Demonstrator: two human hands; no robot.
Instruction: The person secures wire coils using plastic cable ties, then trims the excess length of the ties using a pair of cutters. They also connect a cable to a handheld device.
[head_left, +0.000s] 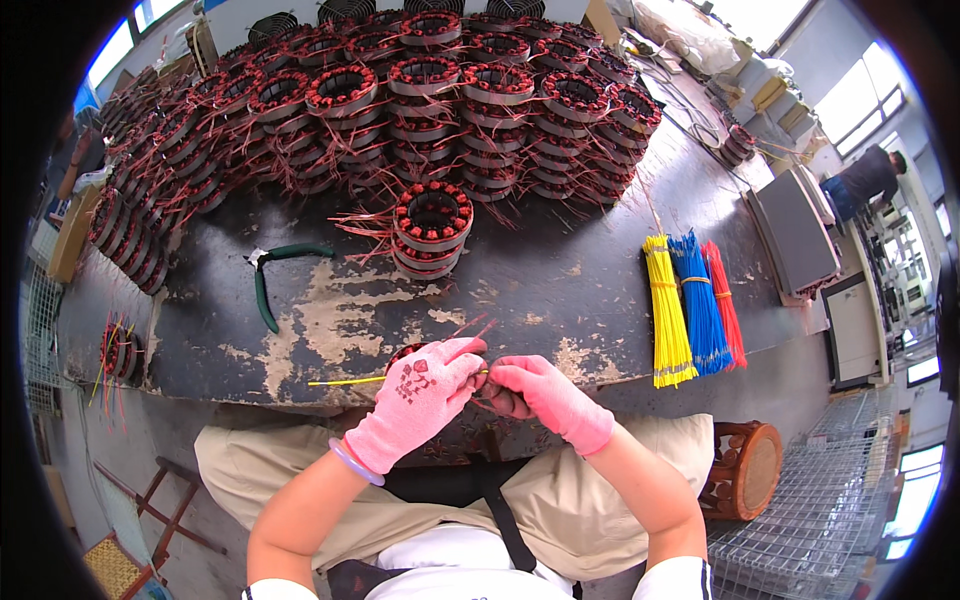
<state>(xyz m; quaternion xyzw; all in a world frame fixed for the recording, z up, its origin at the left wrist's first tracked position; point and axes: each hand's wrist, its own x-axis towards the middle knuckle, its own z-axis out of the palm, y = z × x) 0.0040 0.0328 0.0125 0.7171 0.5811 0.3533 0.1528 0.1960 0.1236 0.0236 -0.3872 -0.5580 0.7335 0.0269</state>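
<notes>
Both my hands wear pink gloves and meet at the table's front edge. My left hand (pixel 420 400) is closed on a yellow wire (pixel 345 382), whose long end sticks out to the left. The fingers of my right hand (pixel 545 393) pinch close to the wire's other end, by thin reddish leads (pixel 478 327). Partly hidden behind my left hand is a stator (pixel 405 353) with red windings. Farther back, a short stack of stators (pixel 432 228) stands with its leads pointing left. Green-handled cutters (pixel 265 280) lie spread on the table to the left.
Rows of stacked stators (pixel 420 75) fill the back of the worn dark table (pixel 330 310). Bundles of yellow (pixel 665 315), blue (pixel 703 305) and red wires (pixel 724 305) lie at right. Left, another stator (pixel 120 352) has coloured wires. A wooden stool (pixel 745 470) stands right of my legs.
</notes>
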